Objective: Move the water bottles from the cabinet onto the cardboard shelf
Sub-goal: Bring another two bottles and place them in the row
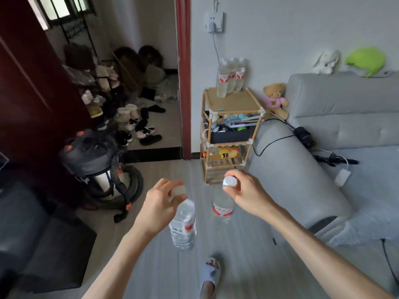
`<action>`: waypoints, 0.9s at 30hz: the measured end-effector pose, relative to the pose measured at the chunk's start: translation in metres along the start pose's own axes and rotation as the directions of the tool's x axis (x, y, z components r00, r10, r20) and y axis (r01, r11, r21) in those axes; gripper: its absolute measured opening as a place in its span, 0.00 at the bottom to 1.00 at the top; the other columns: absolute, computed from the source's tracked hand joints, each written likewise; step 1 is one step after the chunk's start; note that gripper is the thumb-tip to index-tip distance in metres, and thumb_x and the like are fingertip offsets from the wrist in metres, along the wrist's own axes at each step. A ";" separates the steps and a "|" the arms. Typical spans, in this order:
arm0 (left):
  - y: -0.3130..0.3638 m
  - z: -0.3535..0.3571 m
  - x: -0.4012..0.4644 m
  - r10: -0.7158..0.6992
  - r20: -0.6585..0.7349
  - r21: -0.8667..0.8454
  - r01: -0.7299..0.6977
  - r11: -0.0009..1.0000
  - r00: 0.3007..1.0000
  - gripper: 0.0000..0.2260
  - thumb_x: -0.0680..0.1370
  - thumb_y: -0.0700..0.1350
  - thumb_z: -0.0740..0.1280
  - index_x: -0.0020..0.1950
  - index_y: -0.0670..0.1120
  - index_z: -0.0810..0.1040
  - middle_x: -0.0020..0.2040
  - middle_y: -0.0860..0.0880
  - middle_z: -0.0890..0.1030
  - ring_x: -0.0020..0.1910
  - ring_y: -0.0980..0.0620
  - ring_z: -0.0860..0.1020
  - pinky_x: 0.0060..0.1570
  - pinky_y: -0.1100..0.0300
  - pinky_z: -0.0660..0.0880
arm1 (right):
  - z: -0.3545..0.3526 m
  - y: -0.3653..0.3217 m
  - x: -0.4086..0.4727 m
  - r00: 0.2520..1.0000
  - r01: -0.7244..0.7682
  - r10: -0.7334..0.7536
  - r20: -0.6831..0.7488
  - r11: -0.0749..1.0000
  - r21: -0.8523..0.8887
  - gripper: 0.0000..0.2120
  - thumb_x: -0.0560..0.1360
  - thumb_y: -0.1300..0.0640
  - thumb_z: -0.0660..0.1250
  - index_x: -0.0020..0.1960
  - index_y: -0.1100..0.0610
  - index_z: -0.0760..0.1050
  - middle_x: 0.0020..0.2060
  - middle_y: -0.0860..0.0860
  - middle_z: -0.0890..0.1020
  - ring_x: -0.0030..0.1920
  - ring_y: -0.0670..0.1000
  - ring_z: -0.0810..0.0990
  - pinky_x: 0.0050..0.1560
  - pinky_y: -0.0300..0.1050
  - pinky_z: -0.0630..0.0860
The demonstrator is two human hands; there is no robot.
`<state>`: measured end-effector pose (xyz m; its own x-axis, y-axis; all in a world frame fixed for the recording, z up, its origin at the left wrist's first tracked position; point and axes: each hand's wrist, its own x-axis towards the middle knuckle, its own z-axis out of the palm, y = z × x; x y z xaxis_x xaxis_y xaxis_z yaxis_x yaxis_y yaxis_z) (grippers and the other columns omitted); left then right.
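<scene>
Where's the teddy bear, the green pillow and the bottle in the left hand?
Brown teddy bear in pink shirt (276, 99): head view, on its pink shirt.
Bright green pillow (366, 60): head view, on its middle.
Clear plastic water bottle in left hand (183, 225): head view, on its labelled body.

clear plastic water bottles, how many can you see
5: three clear plastic water bottles atop the cardboard shelf, one hanging from the left hand, one from the right hand. More may be hidden.

Soft daylight, even on the wall (302, 39) and sofa (345, 117). Dark lower left by the cabinet (26, 93). Window (62, 9) blown out. Wide-angle bending at edges. Slight motion blur on hands and bottles.
</scene>
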<state>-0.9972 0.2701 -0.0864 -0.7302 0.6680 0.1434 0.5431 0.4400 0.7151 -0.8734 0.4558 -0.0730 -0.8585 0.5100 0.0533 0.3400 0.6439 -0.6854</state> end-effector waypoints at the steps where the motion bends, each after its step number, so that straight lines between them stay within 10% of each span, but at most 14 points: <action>1: -0.002 0.007 0.024 0.004 0.007 -0.002 -0.004 1.000 1.000 0.13 0.72 0.42 0.70 0.56 0.46 0.78 0.47 0.47 0.76 0.41 0.51 0.75 0.39 0.74 0.67 | -0.003 0.007 0.024 1.000 -0.008 0.008 0.017 1.000 -0.002 0.09 0.74 0.58 0.65 0.53 0.56 0.73 0.46 0.48 0.74 0.47 0.49 0.74 0.48 0.39 0.69; 18: 0.038 0.062 0.413 0.148 -0.059 -0.051 -0.151 0.987 0.987 0.13 0.71 0.44 0.71 0.55 0.45 0.79 0.48 0.48 0.78 0.43 0.50 0.77 0.46 0.68 0.72 | -0.115 0.108 0.376 0.979 0.034 -0.035 -0.203 0.999 -0.010 0.13 0.73 0.60 0.66 0.57 0.58 0.74 0.51 0.56 0.77 0.47 0.54 0.76 0.49 0.40 0.69; 27: 0.058 0.131 0.596 0.199 -0.088 -0.110 -0.208 0.972 0.976 0.12 0.70 0.45 0.72 0.53 0.47 0.80 0.44 0.51 0.78 0.37 0.58 0.74 0.40 0.77 0.67 | -0.180 0.168 0.544 0.991 0.095 -0.106 -0.083 0.988 -0.123 0.06 0.75 0.53 0.63 0.51 0.52 0.73 0.46 0.48 0.77 0.45 0.47 0.74 0.46 0.41 0.68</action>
<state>-1.3469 0.7726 -0.0485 -0.6408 0.6869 0.3428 0.6343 0.2223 0.7405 -1.2146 0.9442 -0.0287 -0.8549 0.4845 0.1857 0.3012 0.7548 -0.5828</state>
